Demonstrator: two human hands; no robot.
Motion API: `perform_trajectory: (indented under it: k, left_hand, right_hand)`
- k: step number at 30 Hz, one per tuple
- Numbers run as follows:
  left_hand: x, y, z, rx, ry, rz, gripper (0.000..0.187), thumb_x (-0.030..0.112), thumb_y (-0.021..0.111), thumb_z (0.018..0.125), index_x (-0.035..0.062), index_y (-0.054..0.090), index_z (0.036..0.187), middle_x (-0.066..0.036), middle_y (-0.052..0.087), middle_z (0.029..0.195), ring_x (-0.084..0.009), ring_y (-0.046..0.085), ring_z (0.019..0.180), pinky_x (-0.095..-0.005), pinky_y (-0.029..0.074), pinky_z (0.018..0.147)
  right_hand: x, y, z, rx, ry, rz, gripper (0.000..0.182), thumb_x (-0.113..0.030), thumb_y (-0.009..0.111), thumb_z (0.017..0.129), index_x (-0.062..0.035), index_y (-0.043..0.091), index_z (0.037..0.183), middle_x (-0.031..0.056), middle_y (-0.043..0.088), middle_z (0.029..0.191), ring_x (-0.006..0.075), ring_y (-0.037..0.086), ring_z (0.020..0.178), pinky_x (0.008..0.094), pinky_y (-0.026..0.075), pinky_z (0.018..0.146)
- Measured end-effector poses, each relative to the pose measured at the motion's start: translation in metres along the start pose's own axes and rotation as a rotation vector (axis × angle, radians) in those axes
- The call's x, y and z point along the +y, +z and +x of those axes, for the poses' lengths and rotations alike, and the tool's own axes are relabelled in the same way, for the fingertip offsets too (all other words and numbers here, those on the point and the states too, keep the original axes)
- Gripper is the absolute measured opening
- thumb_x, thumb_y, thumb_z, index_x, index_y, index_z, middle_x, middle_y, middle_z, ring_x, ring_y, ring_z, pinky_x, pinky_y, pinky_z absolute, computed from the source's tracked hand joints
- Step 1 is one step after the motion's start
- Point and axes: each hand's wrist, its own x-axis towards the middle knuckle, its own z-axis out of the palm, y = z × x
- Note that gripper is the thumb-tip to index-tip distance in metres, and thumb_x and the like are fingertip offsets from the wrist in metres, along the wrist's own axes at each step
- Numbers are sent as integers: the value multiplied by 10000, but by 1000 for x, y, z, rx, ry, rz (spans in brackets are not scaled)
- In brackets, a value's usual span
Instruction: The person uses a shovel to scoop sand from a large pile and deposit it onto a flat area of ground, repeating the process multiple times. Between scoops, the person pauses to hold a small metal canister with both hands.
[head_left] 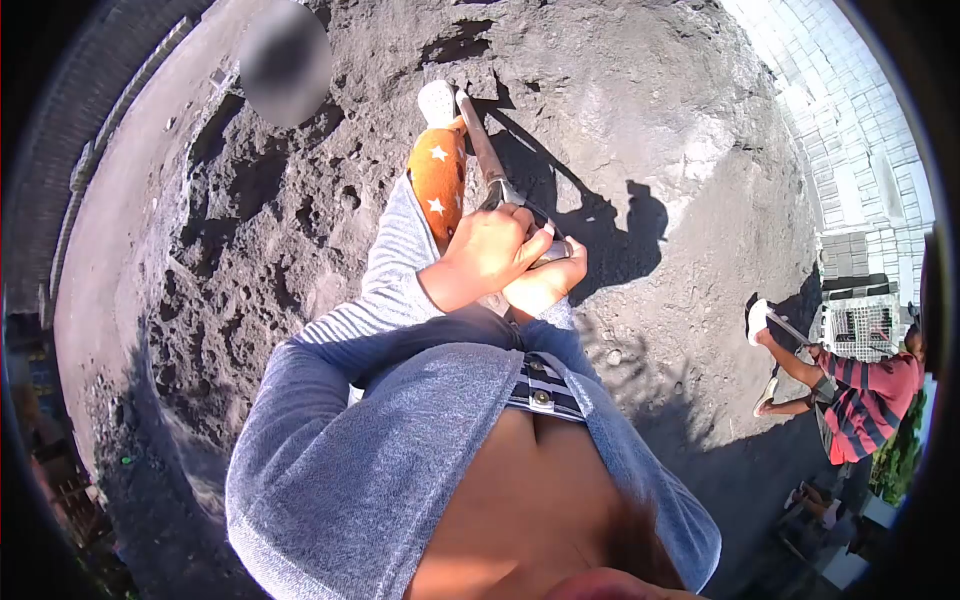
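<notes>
A shovel (484, 149) slants away from me, its wooden shaft running down toward the ground beside my white shoe (437, 103). Its near end has a dark metal grip, and I cannot make out the blade. My left hand (490, 250) is closed around this grip, with the thumb pointing right. Close beside it, lower and to the right, my right hand (548, 280) is also wrapped round the grip end. The fingers partly hide the grip. Orange cloth with white stars (437, 180) covers my lower leg next to the shaft.
Rough grey soil (370, 140) with lumps and hollows lies ahead and to the left. At right, another person (860, 390) in a striped shirt stands beside a long tool. Pale block stacks (850, 110) line the upper right. A dark shadow (625, 225) falls beside the shovel.
</notes>
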Motion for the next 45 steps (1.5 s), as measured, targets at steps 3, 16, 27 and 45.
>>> perform_trajectory:
  k: [3, 16, 27, 45]
  left_hand:
    - [-25, 1, 42, 56, 38, -38, 272, 264, 471, 810, 19, 589, 806, -159, 582, 772, -338, 581, 681, -409, 473, 605]
    - [-98, 121, -1, 49, 43, 17, 295, 293, 458, 822, 42, 589, 741, -125, 586, 720, -286, 586, 614, -368, 476, 560]
    - [-140, 94, -7, -45, -259, -461, 332, 300, 459, 826, 24, 598, 946, -192, 605, 848, -324, 584, 826, -362, 447, 736]
    - [-438, 231, 233, -67, -1502, -1272, 930, 709, 69, 760, -32, 310, 1268, -198, 478, 1182, -371, 440, 1090, -471, 354, 892]
  right_hand:
    - [7, 41, 26, -68, -39, 10, 363, -373, 344, 747, -56, 512, 805, 92, 541, 842, 239, 521, 799, 388, 413, 733]
    - [29, -61, 86, 17, 24, -185, 353, -364, 343, 735, -66, 522, 795, 63, 531, 813, 206, 518, 761, 347, 427, 677]
    - [13, -203, 178, 301, 122, -184, 373, -345, 253, 751, -35, 446, 671, 129, 492, 610, 281, 478, 562, 435, 433, 581]
    - [4, -62, 118, 972, 71, -299, 300, -376, 409, 798, -125, 370, 638, 28, 400, 513, 180, 380, 459, 346, 351, 479]
